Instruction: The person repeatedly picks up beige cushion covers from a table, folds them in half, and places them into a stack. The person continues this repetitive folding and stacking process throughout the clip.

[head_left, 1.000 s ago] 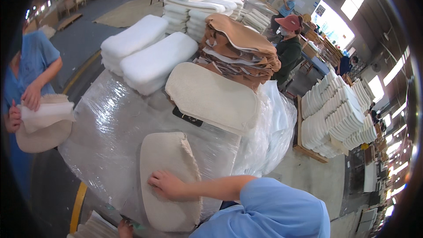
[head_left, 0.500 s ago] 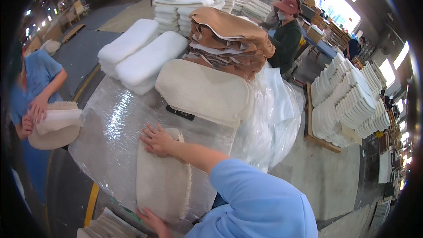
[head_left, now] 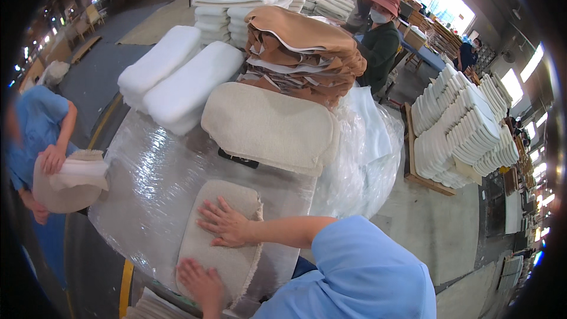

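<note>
A beige fabric cushion cover [head_left: 220, 254] with a rounded outline and a frayed right edge lies flat on the plastic-wrapped table. My right hand [head_left: 227, 224] rests palm down on its upper half, fingers spread. Nearer to me, my left hand [head_left: 201, 283] is over the cover's lower left part, its fingers apart and slightly blurred. Neither hand grips anything. Beyond them lie more beige covers [head_left: 266, 124], stacked, with a dark flat object [head_left: 238, 158] partly showing under their near edge.
White padding pieces [head_left: 192, 85] and a pile of brown fabric [head_left: 304, 35] stand at the table's far side. At left, a co-worker's hands hold a similar cover [head_left: 65, 192] with white material. Clear plastic [head_left: 360, 171] bulges at right, before a loaded pallet [head_left: 434, 182].
My right hand has slid from the cover's far end toward me. My left hand has moved from its near edge up onto the fabric. The co-worker's lower hand has dropped beneath their cover.
</note>
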Available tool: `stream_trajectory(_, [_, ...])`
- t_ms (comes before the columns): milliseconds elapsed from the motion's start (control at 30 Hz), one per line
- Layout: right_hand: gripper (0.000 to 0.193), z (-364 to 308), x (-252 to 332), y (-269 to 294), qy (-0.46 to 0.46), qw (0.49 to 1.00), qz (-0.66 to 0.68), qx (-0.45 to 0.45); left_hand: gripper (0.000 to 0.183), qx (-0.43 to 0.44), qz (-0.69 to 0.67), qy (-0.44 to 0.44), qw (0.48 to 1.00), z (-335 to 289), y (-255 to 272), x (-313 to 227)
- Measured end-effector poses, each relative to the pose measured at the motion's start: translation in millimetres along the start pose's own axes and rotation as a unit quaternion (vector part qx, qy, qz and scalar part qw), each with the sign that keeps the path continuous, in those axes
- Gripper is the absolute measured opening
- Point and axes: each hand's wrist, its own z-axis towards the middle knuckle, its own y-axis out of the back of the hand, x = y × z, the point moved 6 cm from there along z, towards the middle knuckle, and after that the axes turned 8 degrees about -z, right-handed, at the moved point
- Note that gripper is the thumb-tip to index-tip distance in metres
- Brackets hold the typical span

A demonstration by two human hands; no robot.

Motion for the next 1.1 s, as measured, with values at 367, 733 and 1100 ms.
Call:
stream_trajectory(367, [0.079,0,3,0,0.002,1.000,0.005,-0.015,0.097,0.050,-0.032,-0.170,0.984,-39,-39,-48])
stream_trajectory(733, [0.077,-45,45,-37,-0.003,0.998,-0.021,-0.063,0.096,0.021,-0.035,-0.157,0.987,-46,-32,-59])
stream_trajectory(1100, [0.070,-15,-22,-6,0.094,0.981,-0.162,-0.054,0.103,0.056,-0.010,-0.146,0.988,-45,-30,-43])
